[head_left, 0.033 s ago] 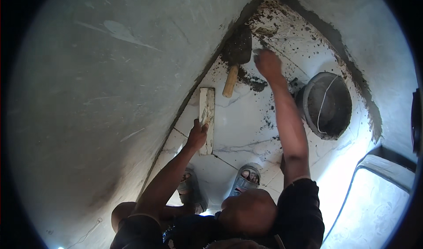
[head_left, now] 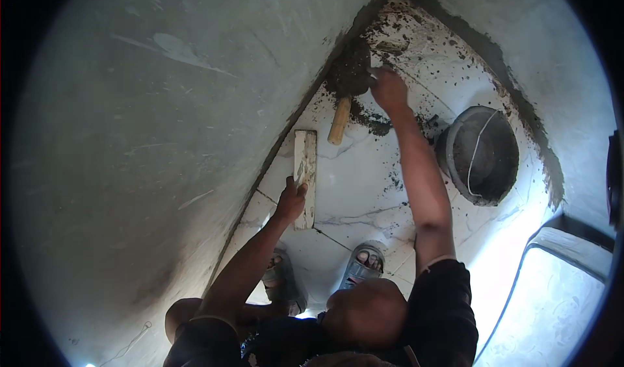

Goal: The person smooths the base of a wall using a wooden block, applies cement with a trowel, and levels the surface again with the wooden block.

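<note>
My left hand [head_left: 291, 200] is closed round the lower part of a flat, whitish, worn strip of wood [head_left: 305, 152], which lies along the tiled floor. Ahead of it, a trowel's wooden handle [head_left: 339, 121] points toward me. Its dark blade [head_left: 351, 68], covered with mortar, rests by the foot of the left wall. My right hand [head_left: 390, 89] reaches to the blade's right edge with its fingers closed. Something small and greyish shows at the fingertips, too small to name.
A mortar-stained bucket [head_left: 484, 156] with a wire handle stands tilted on the right. Mortar crumbs [head_left: 429, 42] litter the far corner, where two grey walls meet. My sandalled feet [head_left: 364, 263] are close below. A pale, shiny box-like object [head_left: 552, 289] is at lower right.
My right hand has shifted slightly left and away from me, up to the trowel blade. The left hand and the wood strip have stayed put.
</note>
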`<state>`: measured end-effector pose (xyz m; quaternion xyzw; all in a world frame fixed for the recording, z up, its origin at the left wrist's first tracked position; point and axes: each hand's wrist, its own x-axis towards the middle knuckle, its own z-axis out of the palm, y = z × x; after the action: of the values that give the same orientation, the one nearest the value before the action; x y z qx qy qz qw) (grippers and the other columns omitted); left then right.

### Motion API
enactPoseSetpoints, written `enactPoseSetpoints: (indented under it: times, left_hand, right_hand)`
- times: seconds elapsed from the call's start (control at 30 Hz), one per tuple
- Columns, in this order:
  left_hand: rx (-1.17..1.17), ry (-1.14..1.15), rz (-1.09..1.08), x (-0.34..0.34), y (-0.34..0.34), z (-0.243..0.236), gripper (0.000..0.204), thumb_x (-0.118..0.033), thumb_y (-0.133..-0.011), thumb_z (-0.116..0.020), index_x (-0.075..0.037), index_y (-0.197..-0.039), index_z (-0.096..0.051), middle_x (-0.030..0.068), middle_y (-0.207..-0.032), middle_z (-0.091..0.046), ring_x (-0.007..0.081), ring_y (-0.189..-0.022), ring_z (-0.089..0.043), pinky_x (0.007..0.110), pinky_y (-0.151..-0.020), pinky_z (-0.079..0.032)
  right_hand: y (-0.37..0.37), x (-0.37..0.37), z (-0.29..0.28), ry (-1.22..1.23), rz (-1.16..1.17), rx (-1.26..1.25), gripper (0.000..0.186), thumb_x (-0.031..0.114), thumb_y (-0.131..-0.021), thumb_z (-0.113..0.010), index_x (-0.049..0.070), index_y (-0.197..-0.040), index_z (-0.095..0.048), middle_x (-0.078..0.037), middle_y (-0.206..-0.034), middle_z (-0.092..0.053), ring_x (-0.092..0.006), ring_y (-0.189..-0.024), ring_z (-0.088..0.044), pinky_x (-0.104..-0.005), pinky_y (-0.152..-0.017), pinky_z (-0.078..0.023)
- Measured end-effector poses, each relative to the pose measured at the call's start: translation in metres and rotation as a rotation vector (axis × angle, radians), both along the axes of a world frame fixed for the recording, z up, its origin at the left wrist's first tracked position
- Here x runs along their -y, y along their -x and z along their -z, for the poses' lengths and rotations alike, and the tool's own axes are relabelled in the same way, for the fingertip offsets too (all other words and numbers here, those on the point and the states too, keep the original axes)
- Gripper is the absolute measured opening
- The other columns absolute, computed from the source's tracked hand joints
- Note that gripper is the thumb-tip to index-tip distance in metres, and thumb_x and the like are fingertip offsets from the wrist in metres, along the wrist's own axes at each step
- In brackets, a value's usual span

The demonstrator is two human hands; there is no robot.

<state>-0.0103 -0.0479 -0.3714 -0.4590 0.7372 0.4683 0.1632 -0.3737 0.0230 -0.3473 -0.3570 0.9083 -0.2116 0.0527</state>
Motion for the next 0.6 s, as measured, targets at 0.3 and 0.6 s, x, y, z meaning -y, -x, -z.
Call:
enactPoseSetpoints:
  times: [0.3, 0.6]
  left_hand:
    - [-0.042, -0.005, 0.024, 0.002, -0.004, 0.003, 0.046, -0.03, -0.099, -0.05, 0.005, -0.123, -0.034, 0.0389, -0.104, -0.059, 0.0546, -0.101, -0.057, 0.056, -0.085, -0.046]
    - [-0.063, 0.049, 0.016, -0.002, -0.004, 0.005, 0.043, -0.031, -0.098, -0.05, 0.004, -0.118, -0.034, 0.0384, -0.097, -0.06, 0.056, -0.094, -0.058, 0.058, -0.078, -0.046]
  right_hand:
    - [0.018, 0.043, 0.069, 0.039, -0.096, -0.223, 0.025, 0.02, -0.083, -0.066, 0.011, -0.106, -0.069, -0.015, -0.109, -0.064, -0.0368, -0.099, -0.062, -0.0472, -0.086, -0.052]
    - [0.011, 0.042, 0.064, -0.054, -0.043, -0.19, 0.02, 0.017, -0.085, -0.062, 0.004, -0.099, -0.067, -0.018, -0.105, -0.064, -0.0379, -0.101, -0.06, -0.0481, -0.086, -0.051]
